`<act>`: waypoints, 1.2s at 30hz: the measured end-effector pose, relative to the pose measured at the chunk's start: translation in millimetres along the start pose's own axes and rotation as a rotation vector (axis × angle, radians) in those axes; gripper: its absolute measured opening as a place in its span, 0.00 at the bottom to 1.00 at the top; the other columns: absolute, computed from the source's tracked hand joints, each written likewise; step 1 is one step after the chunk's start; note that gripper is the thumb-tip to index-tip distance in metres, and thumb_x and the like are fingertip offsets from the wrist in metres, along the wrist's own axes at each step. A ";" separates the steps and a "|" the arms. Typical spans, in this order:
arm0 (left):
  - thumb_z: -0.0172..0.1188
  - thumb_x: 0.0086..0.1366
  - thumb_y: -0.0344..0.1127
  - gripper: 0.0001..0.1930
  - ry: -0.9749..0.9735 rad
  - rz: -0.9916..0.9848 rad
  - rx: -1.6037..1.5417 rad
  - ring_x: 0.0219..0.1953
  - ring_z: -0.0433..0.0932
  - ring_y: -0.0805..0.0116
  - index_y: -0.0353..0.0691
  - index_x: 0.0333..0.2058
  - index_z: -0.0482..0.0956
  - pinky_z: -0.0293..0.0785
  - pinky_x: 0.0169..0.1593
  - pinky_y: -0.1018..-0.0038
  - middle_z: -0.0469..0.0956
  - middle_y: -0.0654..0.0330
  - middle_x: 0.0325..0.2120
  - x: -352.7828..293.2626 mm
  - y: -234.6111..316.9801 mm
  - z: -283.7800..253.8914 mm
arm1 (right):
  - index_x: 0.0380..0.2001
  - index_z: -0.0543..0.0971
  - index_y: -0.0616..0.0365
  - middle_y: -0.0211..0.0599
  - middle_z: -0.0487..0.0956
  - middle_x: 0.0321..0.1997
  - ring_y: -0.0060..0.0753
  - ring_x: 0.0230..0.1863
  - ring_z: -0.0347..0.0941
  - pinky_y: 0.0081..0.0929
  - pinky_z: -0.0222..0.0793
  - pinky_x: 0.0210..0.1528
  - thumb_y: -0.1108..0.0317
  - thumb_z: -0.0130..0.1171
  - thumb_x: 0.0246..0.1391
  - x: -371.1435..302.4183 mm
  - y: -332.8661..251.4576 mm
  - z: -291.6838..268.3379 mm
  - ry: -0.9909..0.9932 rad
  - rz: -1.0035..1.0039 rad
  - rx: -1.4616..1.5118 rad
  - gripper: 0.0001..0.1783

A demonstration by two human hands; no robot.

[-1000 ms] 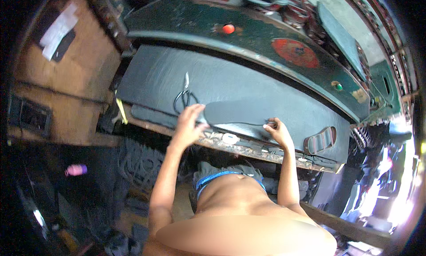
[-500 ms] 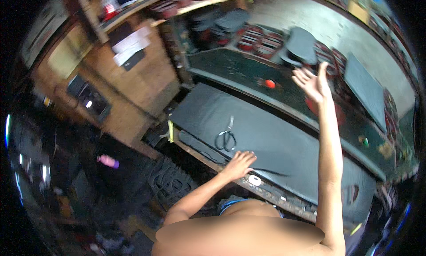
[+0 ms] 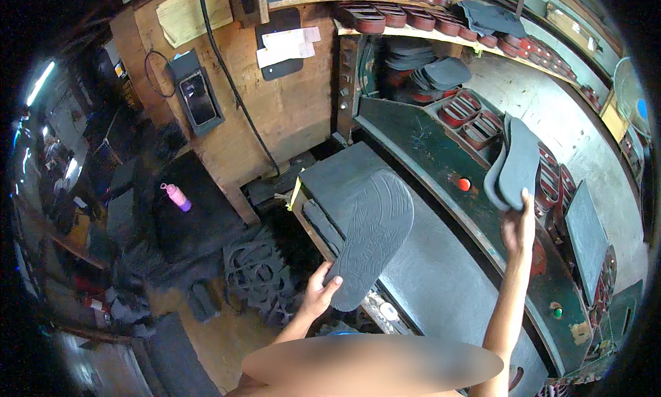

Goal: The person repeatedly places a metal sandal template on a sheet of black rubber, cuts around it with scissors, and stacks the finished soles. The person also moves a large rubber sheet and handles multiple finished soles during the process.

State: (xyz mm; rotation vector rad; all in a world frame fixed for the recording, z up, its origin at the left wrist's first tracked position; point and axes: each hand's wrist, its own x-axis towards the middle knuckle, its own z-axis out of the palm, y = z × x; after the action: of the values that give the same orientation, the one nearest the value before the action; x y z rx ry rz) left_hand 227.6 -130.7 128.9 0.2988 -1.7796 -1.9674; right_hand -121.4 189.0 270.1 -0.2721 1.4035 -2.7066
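A large dark grey shoe sole (image 3: 379, 225) with a grooved pattern is in my left hand (image 3: 320, 292), its narrow end between thumb and fingers. It is raised over the near side of the grey work surface (image 3: 441, 280) and hides part of it. Farther to the right, my right hand (image 3: 518, 228) is closed on the near end of a grey pair of soles (image 3: 520, 163). These two overlap, tilted up in front of the dark red cutting dies (image 3: 480, 130) on the green machine (image 3: 420, 139).
A red button (image 3: 464, 184) and a green button (image 3: 558, 313) sit on the machine. More dies (image 3: 420, 18) line the shelf above; stacked soles (image 3: 441, 73) lie beneath it. A wooden panel (image 3: 296, 101) stands left. Cut scraps (image 3: 258, 273) and a pink-purple bottle (image 3: 177, 197) lie lower left.
My left hand, earlier resting on the work surface's near edge, now holds up a sole. My right hand, earlier spread in the air, now grips the pair of soles. The scissors no longer show.
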 end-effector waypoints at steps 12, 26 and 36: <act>0.73 0.61 0.46 0.41 -0.589 0.002 0.203 0.72 0.57 0.46 0.30 0.65 0.66 0.51 0.74 0.61 0.56 0.41 0.70 24.6 11.7 129.4 | 0.67 0.64 0.64 0.43 0.72 0.65 0.40 0.65 0.67 0.38 0.62 0.68 0.61 0.69 0.58 -289.9 157.4 -34.2 -0.053 0.027 -0.570 0.39; 0.72 0.55 0.43 0.40 -1.199 0.185 0.592 0.57 0.76 0.46 0.38 0.65 0.66 0.73 0.60 0.56 0.77 0.44 0.55 64.9 28.1 228.9 | 0.67 0.66 0.62 0.55 0.72 0.64 0.51 0.64 0.71 0.44 0.67 0.66 0.70 0.80 0.37 -330.9 54.2 -122.3 -0.005 0.334 -1.227 0.51; 0.73 0.55 0.43 0.41 -1.233 0.507 0.995 0.57 0.75 0.51 0.42 0.66 0.67 0.69 0.59 0.57 0.77 0.50 0.50 72.5 -60.3 229.5 | 0.74 0.57 0.55 0.53 0.58 0.76 0.54 0.77 0.51 0.45 0.48 0.79 0.66 0.84 0.25 -270.9 43.2 -201.5 0.248 0.046 -1.296 0.69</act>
State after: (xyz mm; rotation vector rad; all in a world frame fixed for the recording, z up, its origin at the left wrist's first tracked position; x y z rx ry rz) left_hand 47.6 39.4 111.7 -1.2019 -3.0099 -0.6742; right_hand 104.8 367.1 88.6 0.0552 2.9327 -1.4060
